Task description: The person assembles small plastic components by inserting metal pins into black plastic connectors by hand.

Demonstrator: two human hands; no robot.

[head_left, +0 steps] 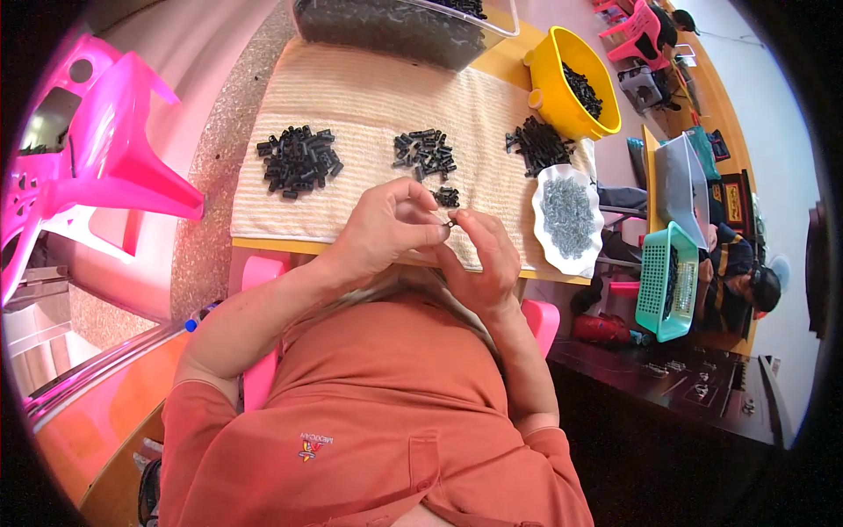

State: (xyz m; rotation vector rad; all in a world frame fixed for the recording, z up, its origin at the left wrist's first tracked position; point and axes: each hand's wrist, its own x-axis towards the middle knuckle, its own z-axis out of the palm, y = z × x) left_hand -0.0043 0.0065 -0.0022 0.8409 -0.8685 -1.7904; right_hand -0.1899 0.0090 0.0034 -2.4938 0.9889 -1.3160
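We pinch one small black part (pixel 450 223) between both hands.
Left hand (pixel 386 228), right hand (pixel 483 259) grip it fingertip-to-fingertip above the worktop (pixel 263 245).

Two hands: left hand (pixel 386 230), right hand (pixel 481 259), pinching one small part (pixel 450 223) between them. Four heaps of black parts on one striped towel (pixel 369 97): large (pixel 299 161), middle (pixel 425 153), right (pixel 538 145), tiny (pixel 447 197). One yellow bowl (pixel 562 66), one white tray (pixel 568 220), one teal basket (pixel 660 281), one clear bin (pixel 395 26).
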